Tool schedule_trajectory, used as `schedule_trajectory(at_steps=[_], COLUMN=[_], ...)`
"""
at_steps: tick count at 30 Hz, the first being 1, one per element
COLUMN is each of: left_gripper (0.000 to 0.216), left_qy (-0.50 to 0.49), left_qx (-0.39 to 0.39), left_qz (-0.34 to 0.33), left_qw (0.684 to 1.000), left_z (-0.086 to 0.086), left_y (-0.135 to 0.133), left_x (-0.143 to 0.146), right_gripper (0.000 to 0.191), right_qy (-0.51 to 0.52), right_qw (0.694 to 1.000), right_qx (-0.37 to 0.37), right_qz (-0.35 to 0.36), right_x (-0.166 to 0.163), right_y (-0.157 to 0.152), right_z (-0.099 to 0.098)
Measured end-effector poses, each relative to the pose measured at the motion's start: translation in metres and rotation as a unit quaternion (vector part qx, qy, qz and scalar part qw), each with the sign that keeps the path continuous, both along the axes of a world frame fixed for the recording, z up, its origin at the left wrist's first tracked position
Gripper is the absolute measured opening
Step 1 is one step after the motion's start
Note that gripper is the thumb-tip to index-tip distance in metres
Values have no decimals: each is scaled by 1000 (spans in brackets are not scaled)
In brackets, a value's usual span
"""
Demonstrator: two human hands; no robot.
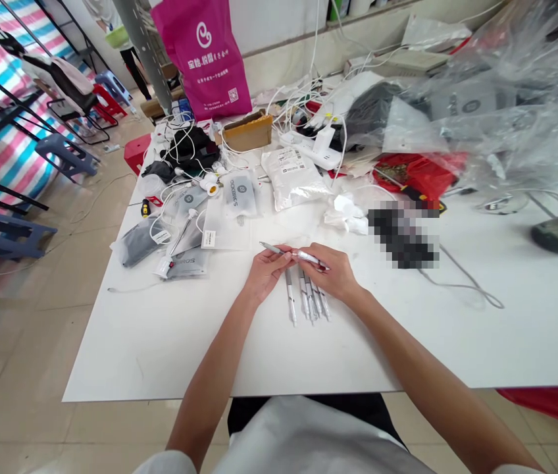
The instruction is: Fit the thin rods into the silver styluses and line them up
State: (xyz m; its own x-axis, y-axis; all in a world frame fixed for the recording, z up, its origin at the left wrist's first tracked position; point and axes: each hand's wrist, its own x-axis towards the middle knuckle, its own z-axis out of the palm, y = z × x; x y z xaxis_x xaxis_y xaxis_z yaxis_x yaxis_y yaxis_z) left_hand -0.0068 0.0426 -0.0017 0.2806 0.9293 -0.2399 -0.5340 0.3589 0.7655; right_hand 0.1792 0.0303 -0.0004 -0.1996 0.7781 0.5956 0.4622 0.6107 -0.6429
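Both my hands hold one silver pen (293,253) just above the white table (170,336). My left hand (265,272) pinches its middle from the left, and the tip sticks out to the upper left. My right hand (332,271) is closed round the other end. Several more silver pens (308,299) lie side by side on the table directly below my hands.
Grey pouches and clear packets (185,237) with white cables lie to the left. A white bag (293,176), a cardboard box (248,131), a pink bag (204,56), a power strip (311,150) and clear plastic sheets (496,112) crowd the back. Stools (5,236) stand on the floor at left.
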Motion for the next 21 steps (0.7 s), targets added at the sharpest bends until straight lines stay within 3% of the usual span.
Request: schedule_trajectory(at_steps=[6, 21], left_gripper=[29, 31], left_qy=[3, 4], left_qx=[4, 0], left_qz=[11, 14], left_qw=[1000, 1000], left_z=[0, 0], left_y=[0, 0], left_x=[0, 0], right_gripper=[14, 21], right_qy=[13, 20], right_qw=[1000, 1000], right_qx=[24, -6], right_qz=[-10, -21], right_x=[1, -2], right_y=[1, -2], right_z=[3, 12])
